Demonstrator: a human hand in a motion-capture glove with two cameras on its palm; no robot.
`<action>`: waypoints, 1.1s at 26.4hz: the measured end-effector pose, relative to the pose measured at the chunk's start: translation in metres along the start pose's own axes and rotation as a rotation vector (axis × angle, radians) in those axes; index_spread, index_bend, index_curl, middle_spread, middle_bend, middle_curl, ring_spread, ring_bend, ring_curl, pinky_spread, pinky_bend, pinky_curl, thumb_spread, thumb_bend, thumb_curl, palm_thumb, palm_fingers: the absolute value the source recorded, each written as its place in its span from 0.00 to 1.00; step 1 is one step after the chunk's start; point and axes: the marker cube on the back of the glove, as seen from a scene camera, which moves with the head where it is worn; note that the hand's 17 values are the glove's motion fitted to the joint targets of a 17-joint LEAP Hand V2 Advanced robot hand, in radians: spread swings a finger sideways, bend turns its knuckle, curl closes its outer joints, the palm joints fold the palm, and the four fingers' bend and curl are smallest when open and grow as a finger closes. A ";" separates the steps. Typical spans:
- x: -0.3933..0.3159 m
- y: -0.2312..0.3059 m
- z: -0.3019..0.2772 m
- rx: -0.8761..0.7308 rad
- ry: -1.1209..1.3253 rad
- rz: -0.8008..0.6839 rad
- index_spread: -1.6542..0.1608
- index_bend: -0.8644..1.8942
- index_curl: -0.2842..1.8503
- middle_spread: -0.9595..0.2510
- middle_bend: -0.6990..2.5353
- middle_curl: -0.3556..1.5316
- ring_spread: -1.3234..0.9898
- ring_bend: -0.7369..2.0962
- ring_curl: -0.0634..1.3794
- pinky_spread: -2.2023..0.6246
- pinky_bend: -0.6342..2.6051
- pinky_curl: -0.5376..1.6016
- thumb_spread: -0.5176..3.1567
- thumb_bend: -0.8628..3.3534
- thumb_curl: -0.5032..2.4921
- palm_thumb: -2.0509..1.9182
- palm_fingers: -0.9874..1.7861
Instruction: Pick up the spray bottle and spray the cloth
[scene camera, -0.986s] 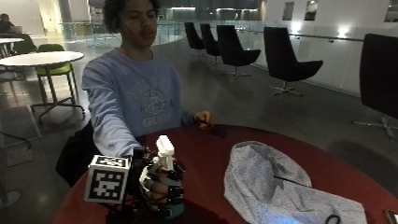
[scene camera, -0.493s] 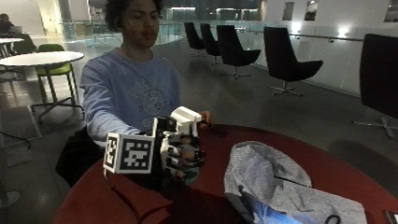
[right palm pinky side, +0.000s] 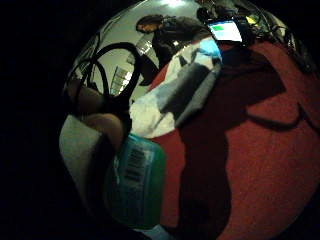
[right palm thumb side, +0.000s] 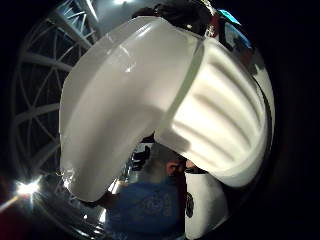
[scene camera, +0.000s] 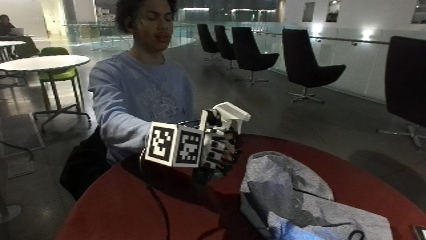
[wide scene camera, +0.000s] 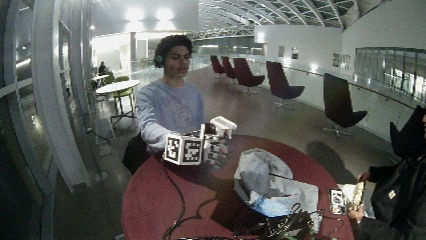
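Red worktop carries a crumpled grey cloth. The gloved right hand holds the spray bottle lifted clear of the worktop, fingers curled round its neck, the white nozzle pointing toward the cloth at about 4 o'clock from the hand. The outside views show only the white head. The little finger side palm view adds the teal bottle body with a barcode label, its digits unreadable. The thumb side palm view is filled by the white ribbed trigger head.
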 end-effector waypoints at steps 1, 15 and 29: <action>-0.002 -0.002 0.002 -0.033 0.002 0.026 0.78 0.37 0.36 0.73 0.28 0.44 0.54 0.45 0.34 0.82 0.27 0.40 0.29 0.20 0.38 0.76 0.78; -0.007 -0.023 0.018 -0.193 0.054 0.267 0.79 0.37 0.36 0.74 0.28 0.44 0.55 0.46 0.34 0.82 0.26 0.41 0.29 0.20 0.39 0.76 0.78; 0.003 -0.026 0.019 -0.228 0.090 0.360 0.80 0.37 0.36 0.74 0.28 0.44 0.55 0.47 0.34 0.81 0.28 0.42 0.30 0.20 0.39 0.76 0.79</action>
